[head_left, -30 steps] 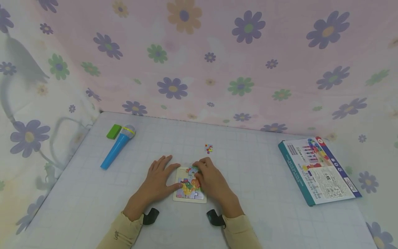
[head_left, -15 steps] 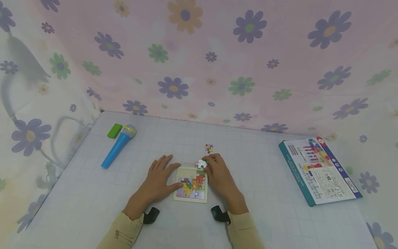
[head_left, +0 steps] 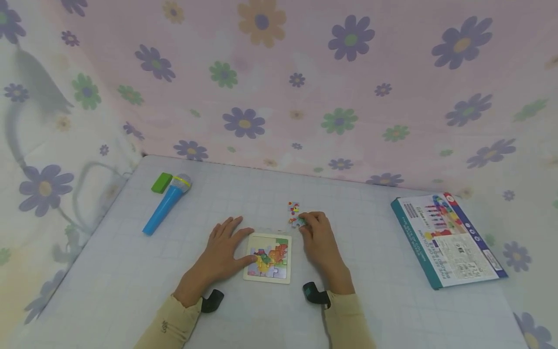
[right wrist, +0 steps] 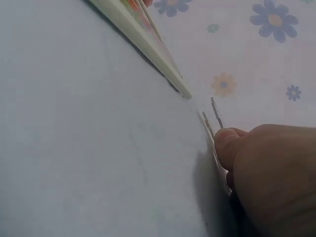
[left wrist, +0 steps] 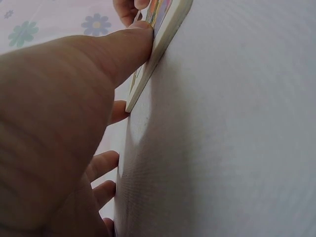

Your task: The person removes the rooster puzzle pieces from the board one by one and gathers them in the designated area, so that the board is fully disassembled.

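Jigsaw tray [head_left: 267, 280], a single one, lies flat on the table between two hands. Biggest is the pink floral backdrop cloth [head_left: 279, 92], rising behind one table under a white tablecloth [head_left: 392, 315]. One printed toy carton [head_left: 449, 240], teal along its side, lies at the right, well apart from the hands. Two beige sleeves [head_left: 167, 322] reach in from the near edge.

Of the two hands, the left hand [head_left: 221, 252] has its fingers straight and spread apart; its thumb rests on the tray's left part, its forefinger touches the far left corner, and the other fingertips rest on the cloth. The right hand [head_left: 321, 245], beyond the tray's far right corner, has thumb and forefinger clamped on one piece.

One blue toy microphone [head_left: 163, 208] lies at the far left. Inside the tray is one partly filled picture, its upper left plain cream; the fitted pieces are too small to count surely. Two black wrist cameras [head_left: 212, 301] show, one per wrist. One green block [head_left: 162, 182] sits just beside the microphone's head.

Smallest are two pieces outside the tray: the pinched jigsaw piece [head_left: 296, 223] and, just beyond it, the loose jigsaw piece [head_left: 293, 208] lying on the cloth; whether they touch, I cannot tell.
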`<action>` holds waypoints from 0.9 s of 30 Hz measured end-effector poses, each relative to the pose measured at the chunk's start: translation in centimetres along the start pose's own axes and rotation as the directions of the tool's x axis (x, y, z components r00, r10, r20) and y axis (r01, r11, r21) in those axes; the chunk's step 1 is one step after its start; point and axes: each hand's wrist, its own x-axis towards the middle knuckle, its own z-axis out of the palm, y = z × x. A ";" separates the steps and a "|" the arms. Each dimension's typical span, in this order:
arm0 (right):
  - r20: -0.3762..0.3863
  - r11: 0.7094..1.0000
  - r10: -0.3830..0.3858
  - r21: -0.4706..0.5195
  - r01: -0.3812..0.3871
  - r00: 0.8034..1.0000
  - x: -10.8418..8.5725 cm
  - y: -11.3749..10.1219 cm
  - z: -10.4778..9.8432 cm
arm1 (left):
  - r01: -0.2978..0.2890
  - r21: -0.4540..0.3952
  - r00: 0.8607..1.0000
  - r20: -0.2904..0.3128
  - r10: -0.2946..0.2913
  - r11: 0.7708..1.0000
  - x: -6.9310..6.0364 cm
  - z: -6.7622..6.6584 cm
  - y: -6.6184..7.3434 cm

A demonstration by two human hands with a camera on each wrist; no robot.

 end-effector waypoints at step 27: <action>0.047 0.996 0.085 -0.015 -0.085 0.995 4.3 2.5 -2.5 | 0.003 0.020 1.000 -0.001 -0.003 1.000 0.1 0.1 0.0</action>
